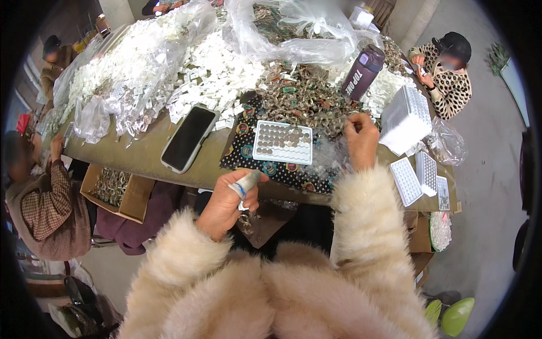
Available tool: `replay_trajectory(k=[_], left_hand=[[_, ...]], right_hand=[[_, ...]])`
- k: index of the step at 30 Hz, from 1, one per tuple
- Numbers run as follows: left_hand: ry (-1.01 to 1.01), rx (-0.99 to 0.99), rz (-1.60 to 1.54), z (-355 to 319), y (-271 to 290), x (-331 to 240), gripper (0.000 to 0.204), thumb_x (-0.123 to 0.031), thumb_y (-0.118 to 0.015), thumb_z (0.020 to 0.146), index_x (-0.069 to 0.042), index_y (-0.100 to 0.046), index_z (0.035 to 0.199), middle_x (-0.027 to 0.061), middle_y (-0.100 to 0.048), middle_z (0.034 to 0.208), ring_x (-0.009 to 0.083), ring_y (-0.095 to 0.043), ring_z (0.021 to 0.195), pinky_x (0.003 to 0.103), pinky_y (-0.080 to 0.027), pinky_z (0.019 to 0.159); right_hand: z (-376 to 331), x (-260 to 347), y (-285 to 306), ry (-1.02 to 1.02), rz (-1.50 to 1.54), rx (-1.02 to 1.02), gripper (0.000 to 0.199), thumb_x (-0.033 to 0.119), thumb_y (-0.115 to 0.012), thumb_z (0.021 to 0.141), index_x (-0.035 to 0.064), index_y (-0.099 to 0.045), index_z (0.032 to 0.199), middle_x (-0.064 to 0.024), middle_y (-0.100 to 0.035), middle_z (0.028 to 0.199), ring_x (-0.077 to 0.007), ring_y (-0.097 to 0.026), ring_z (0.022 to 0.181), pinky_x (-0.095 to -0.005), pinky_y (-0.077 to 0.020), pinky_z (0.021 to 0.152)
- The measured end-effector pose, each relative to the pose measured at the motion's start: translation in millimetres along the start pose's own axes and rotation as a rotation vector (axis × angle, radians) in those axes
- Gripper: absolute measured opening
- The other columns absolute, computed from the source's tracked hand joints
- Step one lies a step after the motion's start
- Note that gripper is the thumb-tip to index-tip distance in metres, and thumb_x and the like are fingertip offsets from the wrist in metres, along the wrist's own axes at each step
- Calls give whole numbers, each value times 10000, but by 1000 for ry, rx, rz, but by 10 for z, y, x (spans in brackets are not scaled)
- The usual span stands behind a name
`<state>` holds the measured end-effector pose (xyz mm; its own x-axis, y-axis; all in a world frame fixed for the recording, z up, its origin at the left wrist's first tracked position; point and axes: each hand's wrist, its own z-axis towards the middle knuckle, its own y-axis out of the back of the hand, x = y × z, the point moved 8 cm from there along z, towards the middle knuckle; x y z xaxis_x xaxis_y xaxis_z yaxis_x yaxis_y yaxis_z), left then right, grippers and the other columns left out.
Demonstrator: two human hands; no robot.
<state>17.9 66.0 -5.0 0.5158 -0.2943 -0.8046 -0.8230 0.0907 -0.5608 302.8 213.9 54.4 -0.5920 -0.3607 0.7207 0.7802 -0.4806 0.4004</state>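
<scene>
Our left hand (228,200) is curled shut just below the near edge of the tabletop (141,155), its taped finger (245,182) pressed over a few small metal rings (247,217) that dangle under the palm. Our right hand (360,140) reaches up to the heap of rings (299,93), fingers pinched into it; whether it already has hold of one we cannot tell. Between the hands lies the white tray (282,142), about half its pockets filled, on a dark patterned cloth (243,152). A phone (188,137) lies left of the tray, a purple bottle (363,70) stands behind the heap, and stacked trays (405,117) sit to the right. We judge the main risk to be the left hand: it hangs over our lap, clear of the tabletop, so a loosened grip would drop rings out of sight. The right hand's fluffy sleeve (367,214) passes just beside the tray and could nudge it or flick pieces from their pockets. Tugging at the tangled heap could also spill rings toward the edge.
</scene>
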Motion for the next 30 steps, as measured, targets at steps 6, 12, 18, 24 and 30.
replay_trajectory(k=[6,12,18,24,30], left_hand=[[91,-17,23,103,-207,47,230,-218,-584,1011,-23,-677,1091,5,-593,759,36,-386,509,218,-346,478],[3,-10,103,352,-385,-126,288,-197,-577,1012,-33,-634,1242,40,-681,1106,45,-392,518,228,-358,478],[-126,-99,169,501,-279,-230,399,-202,-582,1013,-27,-550,1370,58,-674,1248,36,-407,515,222,-374,466],[-167,-207,75,462,45,-260,268,-178,-564,1022,-3,-648,1207,106,-722,1130,36,-415,480,228,-390,448],[-167,-95,-122,445,213,-291,275,-228,-514,1047,4,-623,1148,67,-674,897,64,-423,505,247,-384,503]], right_hand=[[-23,71,74,-116,410,-86,51,-10,-697,881,-13,-678,928,-27,-682,803,-85,-592,663,-234,-478,610],[-236,480,-112,-209,586,118,76,-9,-697,891,-26,-675,962,-34,-671,840,-96,-620,720,-234,-515,666],[-655,996,-404,-43,472,502,69,-43,-696,865,-15,-655,913,-9,-641,816,-81,-592,728,-227,-488,674],[-846,1215,-624,224,387,639,104,-67,-699,823,-15,-630,880,-45,-617,825,-151,-589,759,-270,-475,677],[-863,1247,-752,318,434,590,254,-107,-685,799,-3,-630,1024,-87,-608,1005,-172,-571,759,-276,-473,678]])
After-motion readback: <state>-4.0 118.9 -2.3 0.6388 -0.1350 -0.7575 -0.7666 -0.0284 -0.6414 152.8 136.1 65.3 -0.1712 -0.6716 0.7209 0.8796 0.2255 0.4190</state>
